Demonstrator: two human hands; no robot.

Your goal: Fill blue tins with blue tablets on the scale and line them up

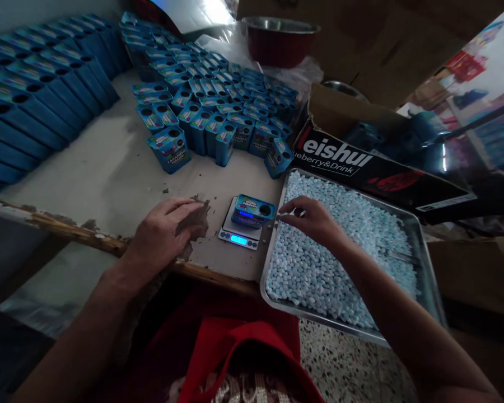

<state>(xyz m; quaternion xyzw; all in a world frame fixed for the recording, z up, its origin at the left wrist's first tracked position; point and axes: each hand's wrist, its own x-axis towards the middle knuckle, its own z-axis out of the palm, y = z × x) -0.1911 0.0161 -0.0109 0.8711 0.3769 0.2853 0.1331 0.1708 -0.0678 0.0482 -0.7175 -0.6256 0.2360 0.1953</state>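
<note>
The tin (254,208) sits on the scale (238,239) near the table's (126,179) front edge, just beside the tray (270,252) of sweets (319,263). The right hand (308,218) is over the tray's left edge, thumb and fingertips close together; whether they pinch a sweet, I cannot tell. The left hand (163,229), loosely curved and empty, is by the table's front edge. A brush of the right fingertips could shift the tin and skew the reading; the tray appears to jut past that edge, so a bump might spill sweets.
</note>
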